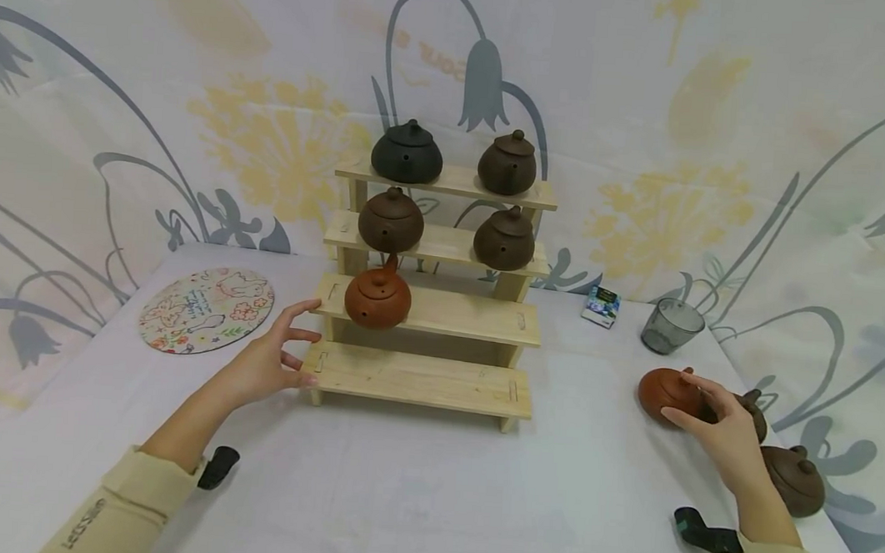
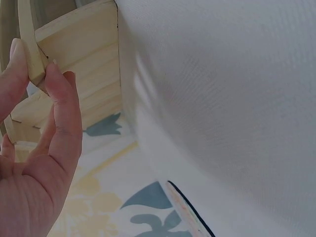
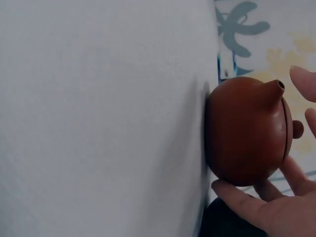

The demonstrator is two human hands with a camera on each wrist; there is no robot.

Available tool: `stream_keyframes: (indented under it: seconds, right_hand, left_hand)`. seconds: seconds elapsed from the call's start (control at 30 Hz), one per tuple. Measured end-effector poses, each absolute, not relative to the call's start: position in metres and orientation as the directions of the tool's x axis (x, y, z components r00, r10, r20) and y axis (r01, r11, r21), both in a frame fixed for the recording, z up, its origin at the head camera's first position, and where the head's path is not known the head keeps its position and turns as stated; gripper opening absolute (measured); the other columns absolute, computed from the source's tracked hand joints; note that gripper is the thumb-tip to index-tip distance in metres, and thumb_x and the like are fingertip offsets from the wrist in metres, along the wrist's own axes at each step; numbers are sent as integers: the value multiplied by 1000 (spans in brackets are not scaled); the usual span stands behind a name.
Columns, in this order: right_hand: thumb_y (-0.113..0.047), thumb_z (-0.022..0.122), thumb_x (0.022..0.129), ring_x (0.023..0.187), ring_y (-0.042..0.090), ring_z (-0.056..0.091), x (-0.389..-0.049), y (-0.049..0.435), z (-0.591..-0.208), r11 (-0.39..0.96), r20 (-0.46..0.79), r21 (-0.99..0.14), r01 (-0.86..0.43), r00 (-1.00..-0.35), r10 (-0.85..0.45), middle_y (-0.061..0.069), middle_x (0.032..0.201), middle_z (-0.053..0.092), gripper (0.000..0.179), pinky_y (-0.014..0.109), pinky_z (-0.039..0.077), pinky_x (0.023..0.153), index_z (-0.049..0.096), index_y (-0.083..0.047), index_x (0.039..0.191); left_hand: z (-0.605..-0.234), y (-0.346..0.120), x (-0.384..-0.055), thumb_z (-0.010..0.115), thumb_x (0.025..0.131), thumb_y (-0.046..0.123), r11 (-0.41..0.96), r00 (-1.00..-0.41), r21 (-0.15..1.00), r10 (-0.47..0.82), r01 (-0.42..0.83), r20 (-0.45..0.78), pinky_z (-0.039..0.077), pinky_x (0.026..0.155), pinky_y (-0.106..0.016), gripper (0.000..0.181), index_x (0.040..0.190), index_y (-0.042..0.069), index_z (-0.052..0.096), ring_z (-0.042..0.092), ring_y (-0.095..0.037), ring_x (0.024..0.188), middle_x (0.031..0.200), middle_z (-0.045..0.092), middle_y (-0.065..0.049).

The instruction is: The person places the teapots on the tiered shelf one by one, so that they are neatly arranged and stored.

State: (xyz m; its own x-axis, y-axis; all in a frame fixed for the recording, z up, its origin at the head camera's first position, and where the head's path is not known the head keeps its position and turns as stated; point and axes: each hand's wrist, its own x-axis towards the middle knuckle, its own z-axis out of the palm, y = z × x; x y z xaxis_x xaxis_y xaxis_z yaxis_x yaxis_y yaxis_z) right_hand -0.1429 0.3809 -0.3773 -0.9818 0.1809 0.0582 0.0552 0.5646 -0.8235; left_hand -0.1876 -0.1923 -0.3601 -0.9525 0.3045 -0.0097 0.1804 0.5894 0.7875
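Note:
A pale wooden stepped stand (image 1: 422, 376) is in the middle of the head view. My left hand (image 1: 276, 360) is at its left side, and thumb and finger pinch the end of a board (image 2: 30, 44) in the left wrist view. At the right, my right hand (image 1: 728, 425) holds a reddish-brown teapot (image 1: 665, 393) low over the white cloth. Fingers curve round the teapot's body in the right wrist view, with a thumb near its spout (image 3: 271, 93). Another reddish teapot (image 1: 377, 298) stands on the stand's second step from the bottom.
Above it on the stand are a black teapot (image 1: 407, 153) and several brown ones (image 1: 507, 165). Brown teapots (image 1: 792, 479) stand beside my right hand. Behind are a grey glass (image 1: 671, 326) and a small packet (image 1: 601, 306). A round patterned mat (image 1: 208, 310) lies left.

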Motion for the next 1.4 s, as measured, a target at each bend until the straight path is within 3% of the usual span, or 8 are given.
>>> stream_keyframes:
  seconds: [0.07,0.13,0.23,0.33,0.53,0.8,1.4]
  right_hand:
    - [-30,69,85,138,36,4,-147,383,-377,534,-1,-841,86,-987,158,16,153,12,72,42,19,107,32,-21,146]
    - [-30,70,84,137,40,2,-152,384,-379,510,-39,-853,109,-988,148,17,154,7,76,61,14,101,29,-22,147]
    - [-29,71,83,135,45,6,-157,384,-379,501,-65,-856,126,-988,137,20,153,8,79,63,15,100,27,-23,148]
    - [-30,72,83,131,49,13,-160,383,-380,519,-79,-843,142,-987,140,29,148,12,83,64,18,98,22,-18,149]
    - [-32,74,80,129,50,17,-161,378,-380,563,-92,-807,178,-980,179,33,145,17,89,63,24,96,21,-5,147]
    - [-33,77,77,131,53,10,-161,366,-377,578,-119,-785,224,-970,213,31,148,10,89,66,23,94,27,-1,143]
    - [-30,80,74,129,44,23,-160,333,-365,564,-33,-820,100,-991,126,21,144,28,84,66,27,92,36,-4,140]
  left_hand:
    - [-360,-192,-188,78,74,3,587,-952,788,307,186,-4,48,64,-35,101,147,24,11,61,-25,83,129,49,-25]
    - [-360,-192,-188,77,74,2,584,-952,790,307,186,-4,48,64,-35,101,147,24,11,61,-25,83,129,49,-25]
    - [-361,-193,-188,77,74,2,582,-951,791,308,187,-2,48,64,-35,101,147,24,12,61,-25,82,129,49,-25]
    - [-360,-193,-188,77,74,2,582,-952,791,307,187,-1,48,64,-34,101,147,24,12,60,-25,82,129,49,-24]
    - [-360,-193,-188,78,74,4,588,-952,788,306,182,-9,47,64,-34,101,147,25,11,60,-25,83,129,49,-24]
    - [-360,-193,-188,77,73,1,590,-955,789,297,172,-13,47,64,-34,101,147,25,12,60,-26,83,129,49,-24]
    - [-361,-194,-188,77,73,1,575,-949,793,315,201,12,47,62,-34,100,146,24,12,61,-25,81,128,49,-25]
